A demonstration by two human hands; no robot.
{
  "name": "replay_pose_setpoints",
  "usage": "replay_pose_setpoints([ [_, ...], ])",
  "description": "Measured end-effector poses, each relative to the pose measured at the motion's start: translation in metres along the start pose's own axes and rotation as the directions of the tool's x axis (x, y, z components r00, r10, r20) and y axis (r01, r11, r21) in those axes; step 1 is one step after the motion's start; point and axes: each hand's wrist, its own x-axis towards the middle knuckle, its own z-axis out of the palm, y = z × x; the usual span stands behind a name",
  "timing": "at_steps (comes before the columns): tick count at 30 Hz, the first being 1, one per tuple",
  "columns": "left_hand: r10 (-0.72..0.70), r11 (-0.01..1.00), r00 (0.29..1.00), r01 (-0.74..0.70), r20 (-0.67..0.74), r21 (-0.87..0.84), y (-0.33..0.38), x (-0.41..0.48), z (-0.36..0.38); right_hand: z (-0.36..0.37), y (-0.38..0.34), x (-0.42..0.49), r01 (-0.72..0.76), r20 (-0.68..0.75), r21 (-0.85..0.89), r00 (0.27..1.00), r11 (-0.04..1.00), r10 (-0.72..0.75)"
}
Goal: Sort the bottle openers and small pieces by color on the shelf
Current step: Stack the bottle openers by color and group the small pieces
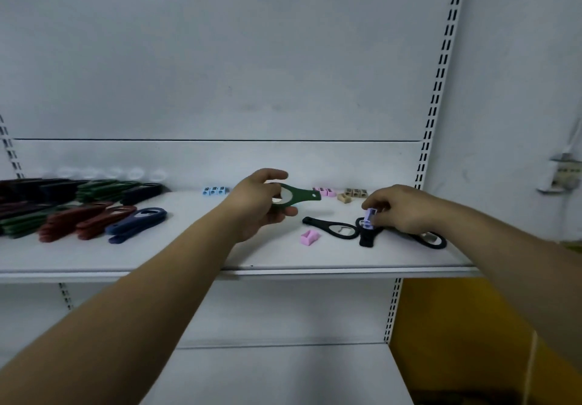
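Hands work over a white shelf [189, 256]. The left hand [256, 204] grips a green opener [300, 196] by its ring end, fingers curled over the top and thumb underneath. It holds the opener raised off the shelf with the handle pointing right. The right hand [401, 211] pinches a purple piece [370, 215] between its fingertips, low over the black openers [335, 227]. Three of these lie loose on the right part of the shelf: one left of the right hand, one directly below the purple piece, and one partly hidden under the hand. Whether the purple piece touches the opener below it cannot be told. A pink piece [309, 237] lies alone near the front, just left of the black openers.

Along the back wall small pieces stand in rows by color. The blue pieces [215, 190] are left of the left hand, the pink row [325, 191] is behind the green opener's handle, and the tan pieces [356, 192] are further right, with one tan piece lying just in front of its row.

On the left part of the shelf, openers lie stacked by color. There is a navy stack [138, 222] nearest the middle, red stacks [91, 220] beside it and a green stack [104, 188] toward the back. Darker stacks further left are too blurred to make out.
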Motion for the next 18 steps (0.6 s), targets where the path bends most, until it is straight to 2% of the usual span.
replay_pose_setpoints([
  [4,-0.032,0.999,0.996,0.033,0.087,-0.013,-0.003,-0.002,0.021,0.009,-0.008,0.003,0.037,-0.113,0.073,0.993,0.997,-0.029],
  [7,-0.024,1.0,0.995,0.023,0.101,0.009,-0.009,0.0,0.026,0.01,-0.014,0.006,0.048,-0.184,0.128,0.983,0.991,-0.024],
  [12,-0.046,0.998,0.998,0.048,0.05,-0.044,-0.01,-0.001,0.021,0.013,-0.014,0.011,0.046,-0.138,0.137,0.99,0.99,-0.027],
  [16,-0.065,0.993,0.998,0.066,0.016,-0.099,-0.01,-0.002,0.016,0.017,-0.018,0.014,0.052,-0.048,0.01,0.998,0.999,-0.051],
  [18,-0.08,0.99,0.997,0.082,0.016,-0.117,-0.011,-0.001,0.015,0.017,-0.021,0.014,0.063,-0.064,0.022,0.996,0.998,-0.061],
])
